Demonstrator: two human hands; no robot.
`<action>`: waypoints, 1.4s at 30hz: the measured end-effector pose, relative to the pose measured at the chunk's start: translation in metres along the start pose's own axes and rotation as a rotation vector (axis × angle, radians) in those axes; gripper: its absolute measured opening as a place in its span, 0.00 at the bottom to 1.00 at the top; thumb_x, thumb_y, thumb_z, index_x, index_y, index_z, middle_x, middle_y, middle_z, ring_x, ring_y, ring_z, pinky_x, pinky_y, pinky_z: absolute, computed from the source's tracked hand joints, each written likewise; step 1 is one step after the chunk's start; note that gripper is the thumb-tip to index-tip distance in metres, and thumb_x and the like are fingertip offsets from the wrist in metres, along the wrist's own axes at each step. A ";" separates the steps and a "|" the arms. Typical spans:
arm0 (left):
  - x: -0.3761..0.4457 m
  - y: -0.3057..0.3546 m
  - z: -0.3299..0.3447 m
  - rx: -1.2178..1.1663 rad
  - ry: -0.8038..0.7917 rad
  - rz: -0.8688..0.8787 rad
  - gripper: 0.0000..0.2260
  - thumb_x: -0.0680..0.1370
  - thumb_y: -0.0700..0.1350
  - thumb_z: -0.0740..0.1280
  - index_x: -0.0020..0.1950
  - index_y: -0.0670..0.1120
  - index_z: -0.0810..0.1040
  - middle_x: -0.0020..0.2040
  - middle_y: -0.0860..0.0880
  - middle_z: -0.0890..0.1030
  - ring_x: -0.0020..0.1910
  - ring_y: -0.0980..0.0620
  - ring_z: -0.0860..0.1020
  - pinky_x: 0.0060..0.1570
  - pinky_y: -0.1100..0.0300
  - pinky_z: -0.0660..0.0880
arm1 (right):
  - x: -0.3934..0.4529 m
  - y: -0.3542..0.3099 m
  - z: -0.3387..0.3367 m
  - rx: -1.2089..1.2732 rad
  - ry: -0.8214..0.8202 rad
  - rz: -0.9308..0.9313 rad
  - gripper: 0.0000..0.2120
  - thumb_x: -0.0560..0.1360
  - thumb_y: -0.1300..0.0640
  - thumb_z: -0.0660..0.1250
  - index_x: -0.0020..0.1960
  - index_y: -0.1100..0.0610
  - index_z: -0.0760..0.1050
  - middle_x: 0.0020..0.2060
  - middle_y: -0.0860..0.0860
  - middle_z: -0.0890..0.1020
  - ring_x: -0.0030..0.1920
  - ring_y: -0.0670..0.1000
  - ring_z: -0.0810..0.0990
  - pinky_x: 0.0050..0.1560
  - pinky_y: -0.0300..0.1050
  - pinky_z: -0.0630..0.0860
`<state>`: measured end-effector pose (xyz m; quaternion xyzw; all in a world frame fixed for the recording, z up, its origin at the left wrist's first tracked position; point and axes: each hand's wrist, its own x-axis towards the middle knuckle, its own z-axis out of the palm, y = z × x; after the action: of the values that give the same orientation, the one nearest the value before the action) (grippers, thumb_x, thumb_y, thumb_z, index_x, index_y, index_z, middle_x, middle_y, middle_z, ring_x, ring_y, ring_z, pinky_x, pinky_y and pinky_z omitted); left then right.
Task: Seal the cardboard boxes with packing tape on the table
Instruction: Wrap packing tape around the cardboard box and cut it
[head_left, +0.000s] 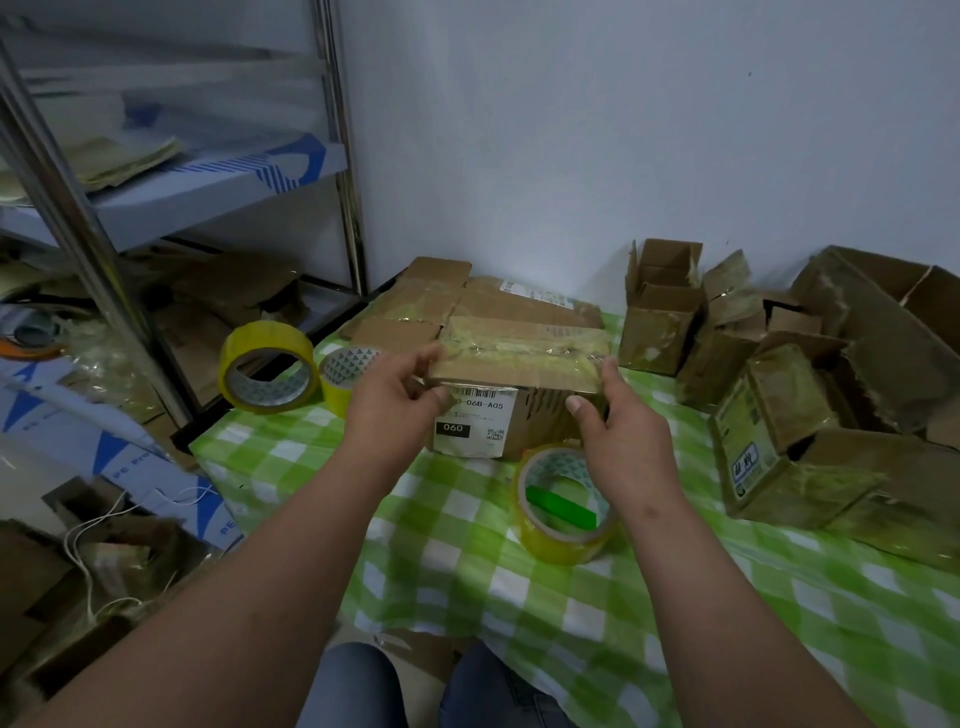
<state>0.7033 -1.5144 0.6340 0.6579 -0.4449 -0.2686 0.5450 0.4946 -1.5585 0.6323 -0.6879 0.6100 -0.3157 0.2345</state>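
Observation:
A brown cardboard box (524, 364) with a white label stands at the middle of the green checked table (467, 545), its top flaps closed under yellowish tape. My left hand (389, 400) grips the box's left top edge, thumb on the front. My right hand (618, 426) holds its right top corner, thumb on the front face. A roll of yellow packing tape (566, 504) with a green cutter inside lies on the cloth just in front of the box, under my right wrist.
Two more yellow tape rolls, one upright (267, 366) and one behind my left hand (343, 374), sit at the table's left edge. Flat boxes (524, 299) lie behind. Several worn boxes (789, 415) crowd the right side. A metal shelf rack (156, 208) stands at left.

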 end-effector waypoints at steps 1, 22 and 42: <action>-0.001 0.001 0.003 -0.004 0.005 -0.023 0.26 0.75 0.36 0.71 0.70 0.54 0.73 0.55 0.46 0.77 0.46 0.54 0.78 0.53 0.55 0.79 | 0.000 0.000 0.000 -0.005 -0.007 -0.004 0.29 0.81 0.48 0.62 0.79 0.48 0.56 0.59 0.58 0.79 0.62 0.58 0.76 0.58 0.46 0.72; -0.001 0.019 0.022 -0.211 -0.177 -0.229 0.30 0.81 0.47 0.65 0.79 0.55 0.54 0.65 0.47 0.75 0.51 0.54 0.80 0.45 0.59 0.76 | 0.011 -0.008 0.002 -0.042 -0.180 -0.089 0.33 0.82 0.54 0.61 0.81 0.50 0.46 0.80 0.50 0.45 0.79 0.51 0.49 0.74 0.43 0.52; 0.049 0.045 0.018 0.115 -0.225 -0.257 0.29 0.79 0.43 0.68 0.77 0.50 0.60 0.72 0.45 0.68 0.57 0.49 0.75 0.59 0.51 0.75 | 0.044 -0.020 -0.008 0.183 -0.240 0.092 0.39 0.78 0.53 0.63 0.81 0.49 0.44 0.79 0.42 0.44 0.79 0.55 0.40 0.76 0.58 0.47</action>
<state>0.6977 -1.5666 0.6788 0.7052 -0.4301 -0.3818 0.4146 0.5051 -1.5980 0.6588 -0.6678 0.5773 -0.2744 0.3815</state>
